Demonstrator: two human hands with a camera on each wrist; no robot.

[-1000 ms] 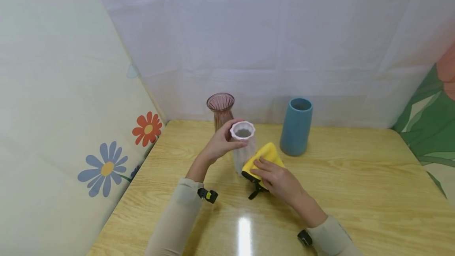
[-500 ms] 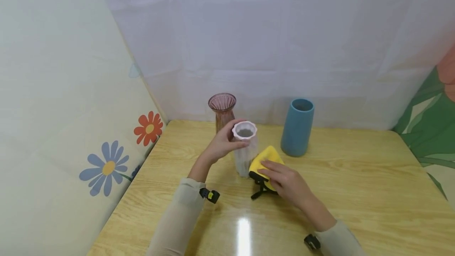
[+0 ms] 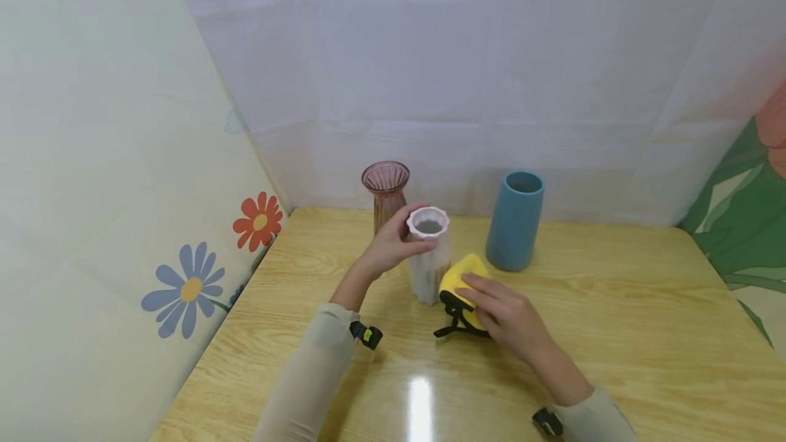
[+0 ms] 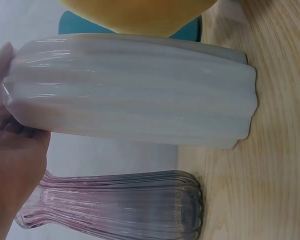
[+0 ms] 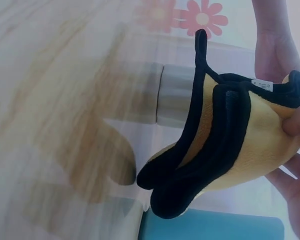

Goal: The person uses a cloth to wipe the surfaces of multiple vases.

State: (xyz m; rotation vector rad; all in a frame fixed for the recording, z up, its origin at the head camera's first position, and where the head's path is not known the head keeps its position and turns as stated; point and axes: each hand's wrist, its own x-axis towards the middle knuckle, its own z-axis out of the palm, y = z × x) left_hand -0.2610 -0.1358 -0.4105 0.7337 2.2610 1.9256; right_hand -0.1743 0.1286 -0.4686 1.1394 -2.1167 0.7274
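The head view shows us the left hand [image 3: 393,248] gripping a white vase [image 3: 430,268] near its rim, while the vase stands on the wooden tabletop [image 3: 632,312]. We see the right hand [image 3: 511,317] pinching a yellow cloth [image 3: 459,277] with black trim just to the right of that vase, though we cannot tell whether cloth and vase touch. Behind them we find a pink glass vase [image 3: 387,206] towards the left and a blue vase [image 3: 514,230] towards the right.

Pale beige slvs [image 3: 307,377], blk wrist units [image 3: 374,340], L one w/ yellow-green mark [image 3: 368,335].
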